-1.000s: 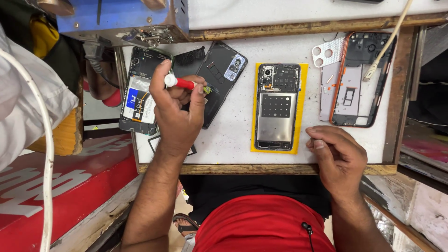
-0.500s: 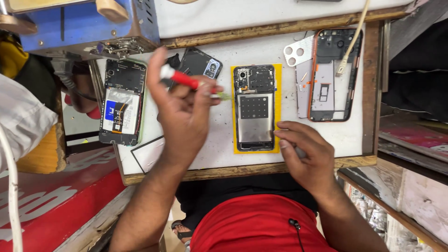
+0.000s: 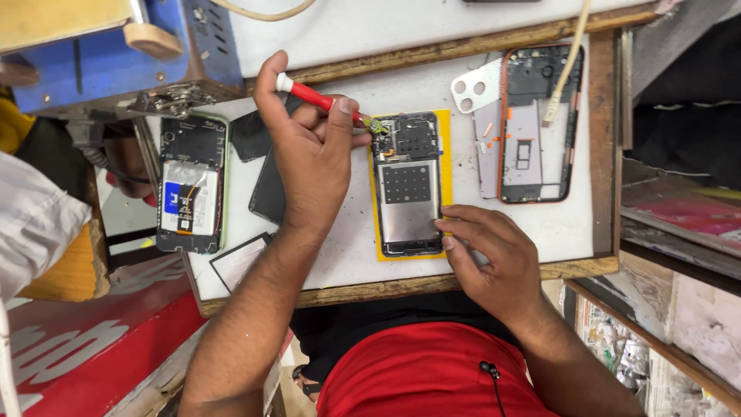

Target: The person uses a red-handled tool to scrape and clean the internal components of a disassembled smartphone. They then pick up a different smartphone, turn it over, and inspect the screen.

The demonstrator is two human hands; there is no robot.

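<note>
Left grip (image 3: 312, 150) closed round red screwdriver (image 3: 320, 99); right hand (image 3: 494, 251) steadies opened phone (image 3: 407, 184).

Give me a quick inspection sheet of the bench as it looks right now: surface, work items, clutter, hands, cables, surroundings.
Surface: white board with a wooden frame, scuffed and speckled.
Job's things: opened phone lying on a yellow mat; red-handled screwdriver with its tip at the phone's top left corner.
Clutter: second opened phone at left; orange-rimmed phone frame at right; grey camera cover; dark back panel.
Grippers: left hand grips the screwdriver; right hand presses its fingertips on the phone's lower right edge.
Cables: cream cable draped over the phone frame.
Surroundings: blue machine at top left; red surface at lower left.
</note>
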